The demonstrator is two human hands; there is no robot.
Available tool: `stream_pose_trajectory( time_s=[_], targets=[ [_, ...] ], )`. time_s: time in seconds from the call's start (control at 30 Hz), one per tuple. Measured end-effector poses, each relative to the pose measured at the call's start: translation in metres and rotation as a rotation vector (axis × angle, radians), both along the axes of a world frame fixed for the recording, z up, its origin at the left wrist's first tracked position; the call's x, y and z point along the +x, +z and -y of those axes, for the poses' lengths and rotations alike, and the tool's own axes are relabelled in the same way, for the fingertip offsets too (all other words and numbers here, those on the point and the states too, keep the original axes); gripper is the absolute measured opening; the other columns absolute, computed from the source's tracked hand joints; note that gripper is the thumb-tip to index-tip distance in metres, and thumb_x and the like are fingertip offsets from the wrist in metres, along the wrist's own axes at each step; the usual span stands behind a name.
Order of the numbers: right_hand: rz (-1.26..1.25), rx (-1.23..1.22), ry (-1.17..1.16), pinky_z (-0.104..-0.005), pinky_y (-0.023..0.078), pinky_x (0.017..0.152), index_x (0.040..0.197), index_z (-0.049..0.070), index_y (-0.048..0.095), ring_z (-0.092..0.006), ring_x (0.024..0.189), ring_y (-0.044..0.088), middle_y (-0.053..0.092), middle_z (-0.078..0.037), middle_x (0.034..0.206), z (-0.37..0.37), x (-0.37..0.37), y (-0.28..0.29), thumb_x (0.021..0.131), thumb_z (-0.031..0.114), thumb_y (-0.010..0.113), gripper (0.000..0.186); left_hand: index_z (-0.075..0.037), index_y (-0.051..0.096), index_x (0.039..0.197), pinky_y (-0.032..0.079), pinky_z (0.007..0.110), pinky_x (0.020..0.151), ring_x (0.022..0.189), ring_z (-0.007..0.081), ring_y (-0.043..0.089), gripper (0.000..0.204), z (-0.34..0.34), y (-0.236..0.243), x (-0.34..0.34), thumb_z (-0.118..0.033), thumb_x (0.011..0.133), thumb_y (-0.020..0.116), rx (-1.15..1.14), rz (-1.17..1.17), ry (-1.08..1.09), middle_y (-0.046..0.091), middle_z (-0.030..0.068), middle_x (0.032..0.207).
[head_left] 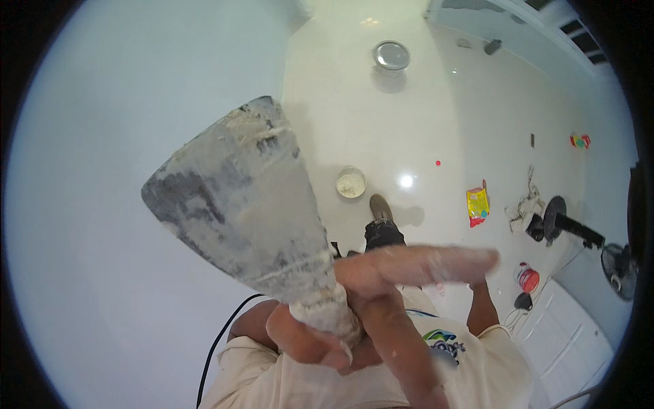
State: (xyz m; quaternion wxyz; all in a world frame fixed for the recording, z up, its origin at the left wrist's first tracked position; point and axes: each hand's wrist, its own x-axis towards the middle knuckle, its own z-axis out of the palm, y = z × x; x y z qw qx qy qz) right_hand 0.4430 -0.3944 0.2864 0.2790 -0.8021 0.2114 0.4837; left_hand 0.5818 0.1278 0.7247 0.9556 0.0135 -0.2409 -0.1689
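My left hand (371, 286) grips the short, compound-caked handle (323, 320) of a wide putty knife, its thumb curled over the handle and two fingers spread toward the right. The grey metal blade (231, 198) fills the left centre, close to my face, smeared with pale putty and darker patches. Beyond it on the floor is a round container (351, 184) of creamy material, beside my brown shoe (381, 208). My right arm (484, 307) shows at my side; its hand is hidden behind the fingers of my left one.
A pale wall (109, 136) rises at left. On the glossy floor (409, 116) are a metal-lidded pot (392, 56), a yellow packet (477, 204), a red-and-white tub (528, 278) and rags (521, 215). A black fan (616, 273), cables and a white panel (565, 334) line the right side.
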Motion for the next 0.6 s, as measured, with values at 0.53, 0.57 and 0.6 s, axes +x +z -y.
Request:
stream_pose_trajectory(
  time_s=[0.53, 0.57, 0.6],
  targets=[
    [0.013, -0.094, -1.033, -0.0382, 0.049, 0.047, 0.082, 0.004, 0.063, -0.0196, 0.057, 0.054, 0.056, -0.008, 0.072, -0.238, -0.313, 0.121, 0.098, 0.024, 0.053, 0.028, 0.008, 0.050, 0.135, 0.041, 0.021, 0.045, 0.049, 0.0076, 0.049, 0.047, -0.229, -0.092, 0.027, -0.002, 0.092, 0.066, 1.340, -0.557, 0.413, 0.062, 0.0050, 0.082],
    [-0.026, -0.099, -1.106, -0.0377, 0.051, 0.048, 0.083, 0.003, 0.064, -0.0183, 0.058, 0.056, 0.057, -0.008, 0.072, -0.255, -0.335, 0.117, 0.096, 0.023, 0.053, 0.026, 0.008, 0.050, 0.135, 0.040, 0.021, 0.045, 0.050, 0.0074, 0.049, 0.046, -0.227, -0.095, 0.030, -0.002, 0.094, 0.066, 1.235, -0.481, 0.444, 0.061, 0.0042, 0.081],
    [-0.072, -0.102, -1.132, -0.0372, 0.050, 0.047, 0.082, 0.003, 0.064, -0.0181, 0.056, 0.055, 0.057, -0.008, 0.071, -0.269, -0.350, 0.116, 0.096, 0.021, 0.053, 0.025, 0.008, 0.050, 0.135, 0.040, 0.022, 0.046, 0.052, 0.0073, 0.049, 0.044, -0.223, -0.093, 0.039, -0.003, 0.095, 0.065, 1.193, -0.468, 0.476, 0.060, 0.0034, 0.079]
  ],
)
